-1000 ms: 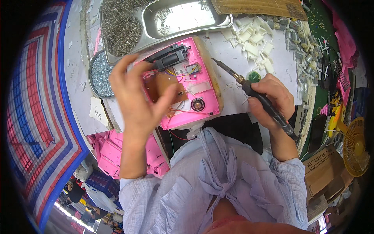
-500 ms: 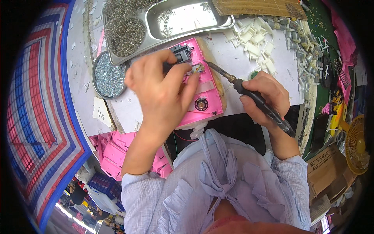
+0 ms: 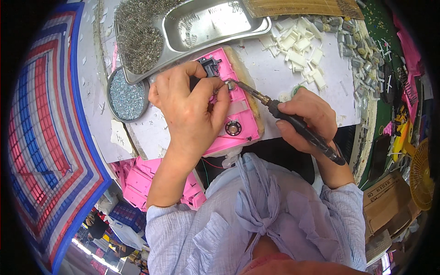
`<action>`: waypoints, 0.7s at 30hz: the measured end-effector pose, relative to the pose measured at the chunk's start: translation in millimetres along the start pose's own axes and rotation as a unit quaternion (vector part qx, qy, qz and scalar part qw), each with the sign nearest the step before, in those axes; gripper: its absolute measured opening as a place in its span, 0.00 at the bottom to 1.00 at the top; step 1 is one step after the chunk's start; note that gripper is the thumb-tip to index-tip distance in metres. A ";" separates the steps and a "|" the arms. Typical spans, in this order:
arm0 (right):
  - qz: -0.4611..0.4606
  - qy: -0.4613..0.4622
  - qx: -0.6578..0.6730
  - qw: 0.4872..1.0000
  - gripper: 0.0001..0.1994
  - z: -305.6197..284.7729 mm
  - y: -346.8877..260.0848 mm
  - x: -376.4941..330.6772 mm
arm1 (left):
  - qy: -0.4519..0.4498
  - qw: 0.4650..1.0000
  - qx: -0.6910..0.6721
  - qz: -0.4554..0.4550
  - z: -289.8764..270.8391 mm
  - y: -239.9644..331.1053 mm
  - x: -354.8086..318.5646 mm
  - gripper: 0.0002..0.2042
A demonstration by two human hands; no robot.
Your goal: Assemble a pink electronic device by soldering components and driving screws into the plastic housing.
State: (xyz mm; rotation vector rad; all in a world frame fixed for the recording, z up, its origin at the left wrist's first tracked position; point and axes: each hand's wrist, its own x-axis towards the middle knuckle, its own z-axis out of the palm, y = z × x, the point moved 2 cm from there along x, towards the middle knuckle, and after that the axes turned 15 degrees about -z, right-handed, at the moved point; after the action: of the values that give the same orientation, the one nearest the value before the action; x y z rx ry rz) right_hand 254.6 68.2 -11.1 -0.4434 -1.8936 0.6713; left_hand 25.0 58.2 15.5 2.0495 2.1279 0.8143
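Trainee: What does the bench (image 3: 332, 107) carry before the person?

Instructor: The pink housing (image 3: 247, 125). It lies beneath the left hand (image 3: 189, 104) and to the left of the right hand (image 3: 312, 120).

Trainee: State of each hand?

Instructor: Left: fingers bent and drawn together over the housing; whether they grip anything cannot be determined. Right: closed around the soldering iron (image 3: 288, 115), its tip at the small metal component (image 3: 230, 86).

Tray (image 3: 220, 24) behind housing (image 3: 239, 95), bowl (image 3: 146, 101) left
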 end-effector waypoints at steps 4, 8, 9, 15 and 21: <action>-0.002 0.009 -0.001 1.000 0.17 0.4 0.5 -0.6 | 0.000 1.000 -0.009 0.006 1.6 0.1 0.9 0.06; -0.001 0.004 0.000 1.000 0.18 1.4 0.5 -1.6 | -0.004 1.000 -0.008 0.000 2.5 0.2 -0.3 0.06; -0.002 0.002 -0.001 1.000 0.17 1.7 0.6 -1.5 | -0.005 1.000 -0.007 0.001 2.7 0.2 -0.1 0.06; -0.010 -0.015 -0.019 1.000 0.17 4.1 0.7 -0.5 | -0.008 1.000 -0.007 0.000 2.6 1.2 0.4 0.06; -0.017 -0.046 -0.073 0.996 0.17 3.1 -5.0 5.2 | -0.009 1.000 -0.007 0.006 3.4 0.5 0.0 0.06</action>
State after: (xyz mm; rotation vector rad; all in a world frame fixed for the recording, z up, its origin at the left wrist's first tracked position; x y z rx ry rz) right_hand 249.7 66.6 -5.3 -0.4801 -2.0425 0.5410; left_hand 26.8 59.3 12.7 2.0558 2.0966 0.8060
